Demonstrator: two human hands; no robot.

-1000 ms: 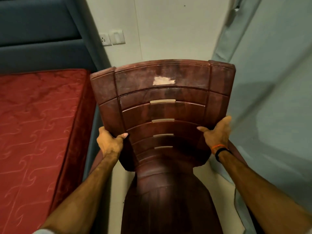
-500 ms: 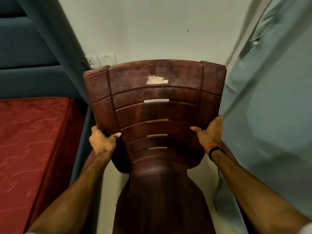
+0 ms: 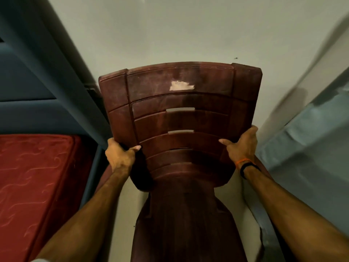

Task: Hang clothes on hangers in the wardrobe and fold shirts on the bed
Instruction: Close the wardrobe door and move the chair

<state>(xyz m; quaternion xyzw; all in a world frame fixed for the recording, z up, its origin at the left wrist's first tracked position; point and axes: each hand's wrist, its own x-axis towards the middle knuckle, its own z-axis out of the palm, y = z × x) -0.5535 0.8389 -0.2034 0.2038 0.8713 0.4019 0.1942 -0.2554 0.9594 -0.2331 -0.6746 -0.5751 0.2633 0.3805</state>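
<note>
- You are holding a maroon plastic chair (image 3: 181, 120) by the two side edges of its backrest, with the seat running down toward you at the bottom of the view.
- Your left hand (image 3: 120, 157) is gripping the left edge, fingers curled behind it and thumb lying on the front.
- Your right hand (image 3: 243, 146) is gripping the right edge the same way, thumb pointing inward across a slat; orange and black wristbands (image 3: 247, 165) are sitting just below it.
- The chair is looking rigid, light for its bulk and smooth, so it is likely to twist or slip in a one-sided hold; the low, even hold on both edges is looking sound.
- The task's own things are not showing here: no clothes, shirts or hangers are in view.
- The bed (image 3: 37, 176) with its red patterned cover is lying to your left, near the chair.
- A pale wall (image 3: 170, 35) is standing just behind the backrest, and a grey-blue panel (image 3: 311, 148), perhaps the wardrobe, is rising on your right.
</note>
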